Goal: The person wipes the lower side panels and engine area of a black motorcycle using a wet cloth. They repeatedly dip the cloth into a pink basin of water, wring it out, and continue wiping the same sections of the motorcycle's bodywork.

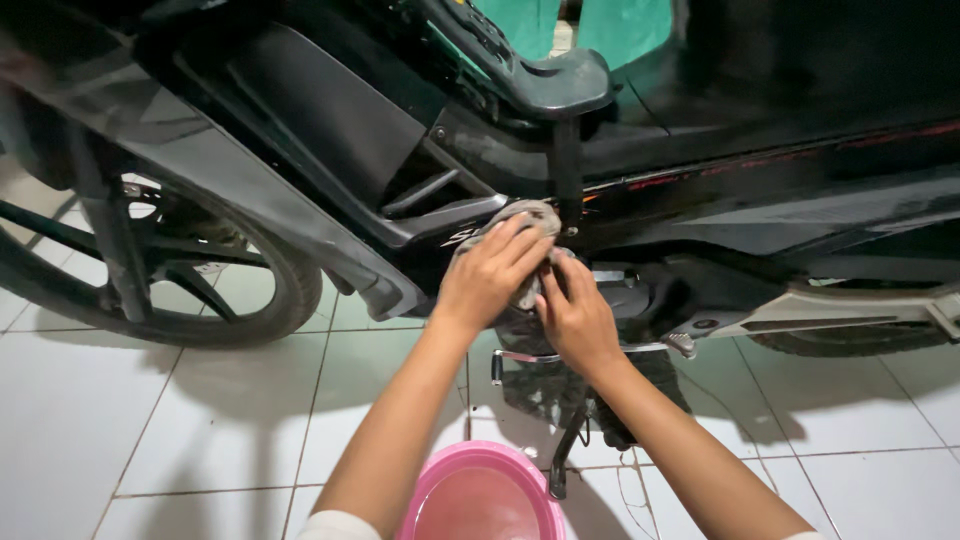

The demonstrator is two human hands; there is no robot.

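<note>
A black motorbike (700, 190) stands side-on across the view on a white tiled floor. My left hand (490, 275) presses a greyish rag (535, 215) against the bike's lower body panel, just under the seat edge. My right hand (578, 318) grips the lower part of the same rag, next to the engine area. Both hands touch each other over the cloth. Much of the rag is hidden under my fingers.
A pink plastic basin (470, 495) sits on the floor between my forearms. The front wheel (250, 310) is at the left. The side stand (570, 450) and a foot peg (682, 345) jut out below my hands. White tiles (150, 420) spread on both sides.
</note>
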